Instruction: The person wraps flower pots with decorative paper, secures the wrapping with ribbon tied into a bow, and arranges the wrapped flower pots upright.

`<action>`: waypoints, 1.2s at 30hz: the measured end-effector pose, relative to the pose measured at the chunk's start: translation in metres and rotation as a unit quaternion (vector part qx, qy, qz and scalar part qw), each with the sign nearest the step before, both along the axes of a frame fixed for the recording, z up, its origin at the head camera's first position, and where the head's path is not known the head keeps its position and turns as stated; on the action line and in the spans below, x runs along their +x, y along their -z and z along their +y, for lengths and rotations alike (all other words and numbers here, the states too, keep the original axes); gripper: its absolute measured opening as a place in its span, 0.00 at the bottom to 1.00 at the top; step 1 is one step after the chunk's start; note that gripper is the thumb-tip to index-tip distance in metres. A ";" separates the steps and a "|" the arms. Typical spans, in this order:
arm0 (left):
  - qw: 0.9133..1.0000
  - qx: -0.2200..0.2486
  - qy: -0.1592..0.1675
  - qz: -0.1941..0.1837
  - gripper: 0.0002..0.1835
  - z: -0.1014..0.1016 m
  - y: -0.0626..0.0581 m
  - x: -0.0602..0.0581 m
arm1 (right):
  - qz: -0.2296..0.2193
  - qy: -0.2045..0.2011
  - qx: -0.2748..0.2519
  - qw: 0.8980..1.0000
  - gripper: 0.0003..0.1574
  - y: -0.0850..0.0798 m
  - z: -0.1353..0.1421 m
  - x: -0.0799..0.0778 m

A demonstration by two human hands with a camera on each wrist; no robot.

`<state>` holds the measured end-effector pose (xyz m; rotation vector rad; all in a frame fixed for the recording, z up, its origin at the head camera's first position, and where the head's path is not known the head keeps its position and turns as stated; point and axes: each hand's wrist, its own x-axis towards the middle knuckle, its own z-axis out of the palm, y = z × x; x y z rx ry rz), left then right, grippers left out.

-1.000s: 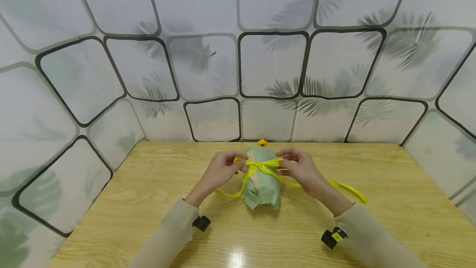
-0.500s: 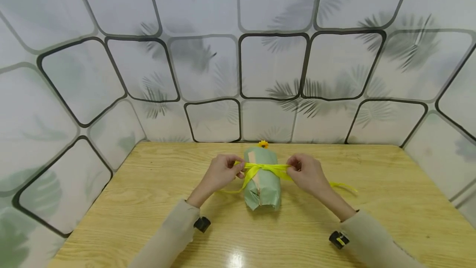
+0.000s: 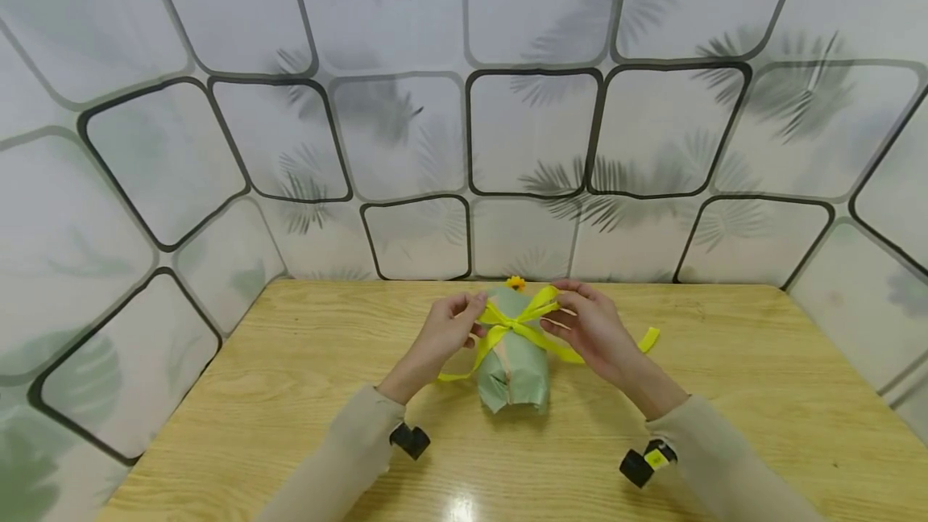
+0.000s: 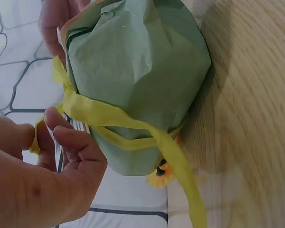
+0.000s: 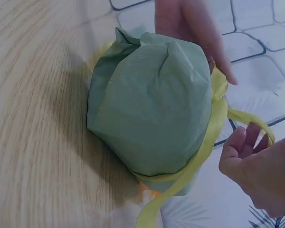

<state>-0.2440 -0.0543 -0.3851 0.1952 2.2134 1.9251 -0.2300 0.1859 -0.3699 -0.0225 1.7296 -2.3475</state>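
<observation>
A bundle wrapped in green paper (image 3: 524, 381) lies on the table, tied round with a yellow ribbon (image 3: 536, 337) in a two-looped bow. My left hand (image 3: 448, 329) pinches the left loop between thumb and fingers; in the left wrist view a bit of ribbon (image 4: 35, 142) shows between them. On the other side my right hand (image 3: 594, 329) holds the right loop (image 5: 254, 118), its fingertips at the loop's outer end. A ribbon tail hangs down on each side of the bundle. From the bundle's far end pokes an orange-yellow flower (image 3: 515, 283).
The wooden table (image 3: 290, 393) ends at a patterned curtain (image 3: 532, 135) behind and at the sides. The right ribbon tail (image 3: 650, 338) reaches out past my right wrist. A small black camera (image 3: 410, 441) sits on the left cuff, another (image 3: 645, 464) on the right.
My right hand pulled its loop outward, then came back in and up, so the loop now stands open and raised. My left hand rose slightly with its loop. The right tail drew nearer the bundle.
</observation>
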 end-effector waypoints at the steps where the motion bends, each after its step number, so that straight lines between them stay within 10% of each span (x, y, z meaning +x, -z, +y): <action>1: 1.000 0.006 -0.001 -0.007 0.19 0.002 0.001 0.000 | -0.003 0.003 -0.007 1.000 0.15 0.000 -0.001 0.000; 12: 0.984 0.164 -0.016 -0.074 0.17 0.008 0.003 -0.003 | 0.057 -0.029 0.128 0.990 0.24 0.012 -0.007 -0.006; 21: 0.967 0.221 -0.037 -0.121 0.19 0.006 0.008 -0.004 | 0.050 0.031 0.205 0.977 0.23 0.013 -0.004 -0.005; 36: 0.988 0.105 -0.022 -0.113 0.19 -0.001 0.020 -0.005 | 0.010 0.021 0.249 0.968 0.16 0.029 0.014 -0.004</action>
